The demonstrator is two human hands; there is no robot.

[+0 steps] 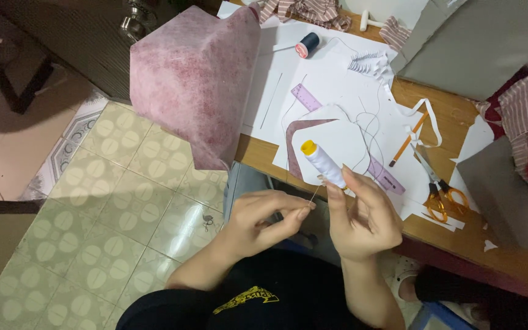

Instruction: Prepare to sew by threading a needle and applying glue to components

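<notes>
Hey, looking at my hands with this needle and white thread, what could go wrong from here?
1. The needle is pinched in the left hand close to the right hand's fingers, so a slip might prick a fingertip.
2. The white thread spool is held loosely in the right hand over the gap beside the table; it may drop and roll across the tiled floor.
3. The pink fabric overhangs the table edge and may slide off.

Wooden table [459,113]: white paper sheets [331,79], orange scissors [441,195], pencil [407,142].
</notes>
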